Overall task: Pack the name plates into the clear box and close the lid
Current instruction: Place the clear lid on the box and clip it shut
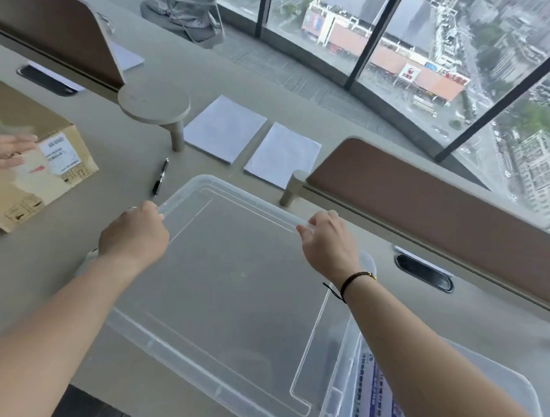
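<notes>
While both arms reach forward across the centre of the frame, the left hand (135, 231) and the right hand (327, 238) each grip the far edge of the clear lid (233, 285), fingers curled over its rim. The lid lies roughly flat, offset left over the clear box (495, 375), whose open corner shows at lower right. Printed sheets, possibly name plates (376, 389), are visible inside the box; text too blurred to read. Upper centre: two white paper stacks (251, 142) side by side on the desk (129, 159). A black pen (160, 177) lies left of the lid. Cardboard carton (35, 172) at left edge, with another person's hand (7, 152) blurred against it
</notes>
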The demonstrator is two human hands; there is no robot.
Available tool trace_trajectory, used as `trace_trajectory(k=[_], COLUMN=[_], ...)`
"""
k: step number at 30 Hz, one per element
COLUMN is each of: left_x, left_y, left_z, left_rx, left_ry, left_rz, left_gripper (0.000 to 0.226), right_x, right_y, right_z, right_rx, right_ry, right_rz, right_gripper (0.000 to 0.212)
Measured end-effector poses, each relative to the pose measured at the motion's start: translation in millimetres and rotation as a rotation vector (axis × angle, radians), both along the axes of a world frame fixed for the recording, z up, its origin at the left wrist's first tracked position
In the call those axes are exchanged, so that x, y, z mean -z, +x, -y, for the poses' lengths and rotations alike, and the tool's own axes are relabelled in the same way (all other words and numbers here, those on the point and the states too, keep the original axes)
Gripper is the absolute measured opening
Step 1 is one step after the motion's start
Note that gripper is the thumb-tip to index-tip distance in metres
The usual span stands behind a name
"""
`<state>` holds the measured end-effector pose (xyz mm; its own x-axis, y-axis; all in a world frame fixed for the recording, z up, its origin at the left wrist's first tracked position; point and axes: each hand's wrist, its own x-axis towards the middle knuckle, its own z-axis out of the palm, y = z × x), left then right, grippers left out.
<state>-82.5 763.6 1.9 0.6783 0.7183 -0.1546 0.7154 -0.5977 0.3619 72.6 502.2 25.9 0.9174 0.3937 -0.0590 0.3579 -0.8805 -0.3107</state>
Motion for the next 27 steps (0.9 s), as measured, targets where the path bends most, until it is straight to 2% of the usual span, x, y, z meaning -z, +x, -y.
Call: trace_trajectory(k=[10, 17, 19, 23, 27], left_x=[-27, -16, -7, 6, 15], left_y=[9, 14, 8, 3, -4], left_z=[142, 266, 284, 350, 392], left_rx=[0.224, 0.321, 0.325, 0.345, 0.303], left_ry=[-0.034, -0.157, -0.181, -0.118, -0.046], left_rz=[-0.062, -0.095, -0.107, -0.153, -0.202], left_gripper=[0.019, 0.018, 0.016, 0.012, 0.014], right_x=[-19, -7, 3, 23, 42], right_y=[1, -4, -5, -9, -6], right_z=[161, 294, 311, 377, 406], right_rx=[0.133, 0.195, 0.188, 0.181, 0.143], right_ry=[-0.025, -0.024, -0.045, -0.057, -0.024], right_rz=[-0.016, -0.043, -0.05, -0.064, -0.033], right_gripper=[0.034, 0.036, 0.034, 0.035, 0.037])
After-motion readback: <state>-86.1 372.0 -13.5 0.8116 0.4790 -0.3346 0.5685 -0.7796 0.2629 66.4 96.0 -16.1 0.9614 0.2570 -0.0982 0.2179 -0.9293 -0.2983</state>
